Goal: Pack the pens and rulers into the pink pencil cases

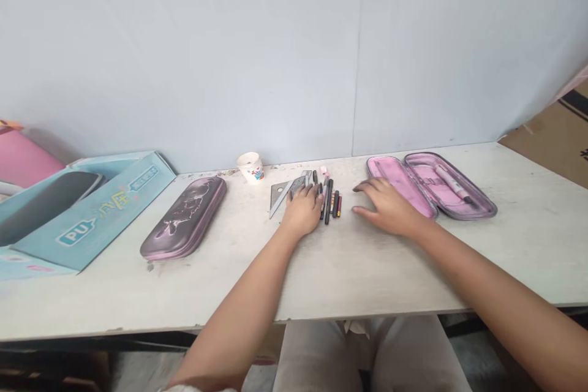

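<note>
While your left hand [303, 209] lies palm down on the table [321, 269], its fingers stretch loosely over the left side of a small row of pens [331, 199] and one corner of a clear triangle ruler [279, 195]. They rest on these things without closing around any of them. The pens lie side by side near the back of the table, pointing away from you, with the ruler just to their left.

Your right hand [388, 205] is flat on the bare tabletop just right of the pens, fingers spread and holding nothing. Its fingertips sit just beside the open pencil case [404, 179], whose pink inside faces up, and one marker [452, 182] lies in the far half of it.

Well to your left, a closed pencil case [184, 217] lies at a slant. A paper cup [250, 166] stands upright by the wall, between it and the ruler. A light blue box [105, 208] sits at the far left.
</note>
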### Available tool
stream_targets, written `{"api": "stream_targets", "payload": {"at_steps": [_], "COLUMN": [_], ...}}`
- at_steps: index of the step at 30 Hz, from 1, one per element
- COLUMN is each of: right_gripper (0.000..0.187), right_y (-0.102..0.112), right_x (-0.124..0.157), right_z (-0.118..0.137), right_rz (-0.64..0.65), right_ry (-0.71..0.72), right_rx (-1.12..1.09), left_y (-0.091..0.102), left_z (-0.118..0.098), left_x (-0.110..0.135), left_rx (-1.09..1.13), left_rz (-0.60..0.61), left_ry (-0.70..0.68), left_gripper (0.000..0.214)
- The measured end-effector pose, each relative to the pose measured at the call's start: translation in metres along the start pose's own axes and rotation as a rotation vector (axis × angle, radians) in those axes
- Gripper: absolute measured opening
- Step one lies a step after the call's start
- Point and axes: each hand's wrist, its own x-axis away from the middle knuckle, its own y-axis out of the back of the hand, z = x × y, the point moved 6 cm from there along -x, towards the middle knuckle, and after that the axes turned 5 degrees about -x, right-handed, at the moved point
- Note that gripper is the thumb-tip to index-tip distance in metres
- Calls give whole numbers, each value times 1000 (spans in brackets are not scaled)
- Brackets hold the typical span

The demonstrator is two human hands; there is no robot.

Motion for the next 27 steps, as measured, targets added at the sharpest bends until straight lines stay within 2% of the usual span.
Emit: {"api": "stream_targets", "payload": {"at_steps": [2, 4, 7, 10, 13, 15, 17, 20, 22, 25, 27], "right_gripper": [67, 81, 78, 73, 68, 61, 57, 52, 43, 27, 22], "right_y": [-20, -35, -44, -33, -14, -3, 7, 18, 24, 36, 47], "right_x": [-15, -27, -37, -39, -32, -25, -17, -6, 2, 17, 28], "right_z": [10, 13, 16, 26, 44, 55, 59, 53, 42, 21, 5], "right_rz": [95, 187, 240, 103, -74, -157, -229, -325, -386, -456, -474], "right_ry": [12, -30, -65, 5, 149, 234, 261, 211, 146, 52, 13], "right_rx": [-42, -43, -34, -19, 0, 8, 2, -11, 14, 113, 200], "left_y": [0, -1, 0, 9, 20, 21, 19, 15, 14, 13, 11], "left_z": [-3, -9, -16, -18, -14, -15, -20, -35, -49, -75, -99], "left_x": [2, 5, 9, 11, 11, 10, 9, 9, 6, -4, -13], "left_rx": [25, 50, 83, 143, 299, 502, 790, 1200, 1372, 1512, 1522], "left_rz": [-30, -42, -80, -155, -189, -151, -75, 16, 36, 37, 54], "left_ry": [-22, -51, -68, -23, 67, 88, 65, 29, 30, 53, 56], "left_gripper": [45, 41, 36, 31, 29, 24, 22, 23, 20, 24, 26]}}
